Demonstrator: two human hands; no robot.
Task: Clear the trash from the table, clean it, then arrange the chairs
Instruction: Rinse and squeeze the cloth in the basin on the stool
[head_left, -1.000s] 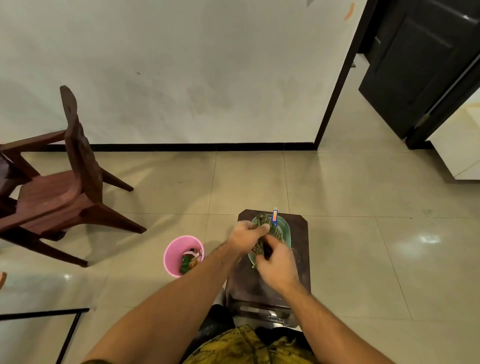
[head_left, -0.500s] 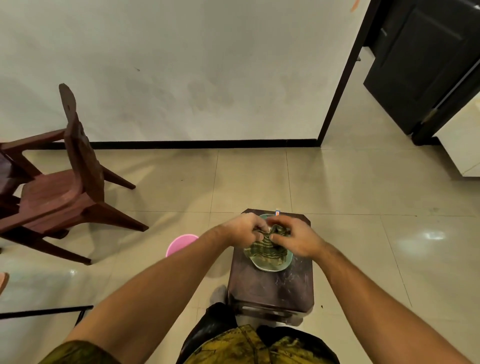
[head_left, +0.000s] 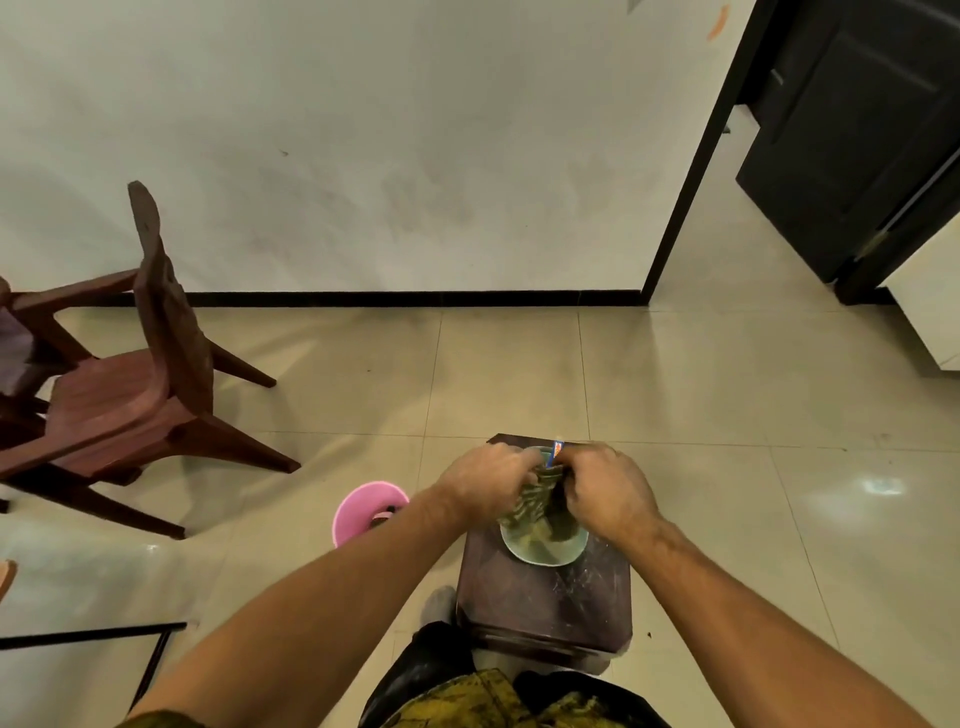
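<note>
table (head_left: 519, 597): dark brown top, pale scuff streaks on its near half.
bowl (head_left: 543, 555), on table: pale translucent green.
cloth (head_left: 530, 501), above bowl: olive green with darker bands.
strip (head_left: 558, 448), at table's far edge: blue and orange.
bin (head_left: 358, 512), left of table: pink.
chair (head_left: 119, 400), far left of table: reddish brown.
floor (head_left: 727, 405), around table: glossy beige tiles, thin darker joints.
wall (head_left: 363, 130), beyond table: off-white, grey smudges.
skirting (head_left: 415, 299): black.
door (head_left: 852, 130), far right of table: black.
trousers (head_left: 467, 699), near side of table: yellow-olive and black camouflage.

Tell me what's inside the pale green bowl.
A green patterned cloth, gripped by the left hand and right hand, hangs into the bowl. Hands and cloth hide its far half.
</note>
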